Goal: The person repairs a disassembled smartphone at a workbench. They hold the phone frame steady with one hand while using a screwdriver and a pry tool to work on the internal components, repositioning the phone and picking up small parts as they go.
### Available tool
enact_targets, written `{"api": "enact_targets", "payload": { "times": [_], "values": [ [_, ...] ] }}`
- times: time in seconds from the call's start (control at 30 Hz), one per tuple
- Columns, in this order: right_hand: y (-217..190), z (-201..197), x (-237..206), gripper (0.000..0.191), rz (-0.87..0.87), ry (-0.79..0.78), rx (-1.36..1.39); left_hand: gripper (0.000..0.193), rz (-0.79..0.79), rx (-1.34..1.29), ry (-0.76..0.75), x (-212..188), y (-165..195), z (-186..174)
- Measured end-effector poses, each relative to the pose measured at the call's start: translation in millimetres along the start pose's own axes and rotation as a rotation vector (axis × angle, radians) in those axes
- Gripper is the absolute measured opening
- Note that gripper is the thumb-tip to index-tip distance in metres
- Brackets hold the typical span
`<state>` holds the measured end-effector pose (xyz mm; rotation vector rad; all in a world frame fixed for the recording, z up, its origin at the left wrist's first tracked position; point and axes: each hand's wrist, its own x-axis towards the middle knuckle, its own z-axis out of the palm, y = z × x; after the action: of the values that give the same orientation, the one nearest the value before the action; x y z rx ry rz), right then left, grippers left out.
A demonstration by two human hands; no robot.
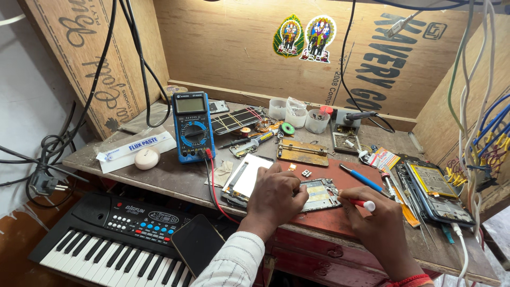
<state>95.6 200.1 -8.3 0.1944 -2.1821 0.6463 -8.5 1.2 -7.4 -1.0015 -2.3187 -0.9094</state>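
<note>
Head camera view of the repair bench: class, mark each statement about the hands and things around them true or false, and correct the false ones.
1. The left hand rests on the opened phone frame. True.
2. The right hand holds a red-and-white-handled tool. True.
3. The blue multimeter lies right of both hands. False: it stands to their left, behind them.
4. A keyboard instrument sits on the bench top. False: it sits below the bench edge, at lower left.
5. A dark phone lies on the keyboard's right end. True.
</note>
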Motion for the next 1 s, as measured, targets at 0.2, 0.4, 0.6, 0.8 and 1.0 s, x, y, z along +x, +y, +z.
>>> {"api": "enact_targets", "payload": {
  "times": [0.2, 0.4, 0.6, 0.8, 1.0],
  "values": [
    [0.4, -2.2, 1.6, 0.01, 0.151, -0.004, 0.064, 0.03, -0.007, 0.007, -0.035, 1.0, -0.6, 0.6],
    [1.0, -5.1, 3.0, 0.011, 0.254, -0.018, 0.141, 0.03, -0.011, 0.005, -0.038, 0.8, -1.2, 1.8],
    [2.7, -3.5, 1.2, 0.012, 0.276, -0.022, 0.134, 0.029, 0.0, 0.0, -0.007, 0.3, -1.1, 1.5],
    [3.4, -2.7, -1.3, 0.015, 0.152, -0.035, 0.097, 0.03, -0.013, 0.002, -0.015, 0.4, -0.7, 1.4],
    [0.4, -3.4, -8.6, 0.023, -0.106, -0.204, -0.129, 0.029, 0.0, -0.004, 0.001, -0.4, -0.6, 1.5]
  ]
}}
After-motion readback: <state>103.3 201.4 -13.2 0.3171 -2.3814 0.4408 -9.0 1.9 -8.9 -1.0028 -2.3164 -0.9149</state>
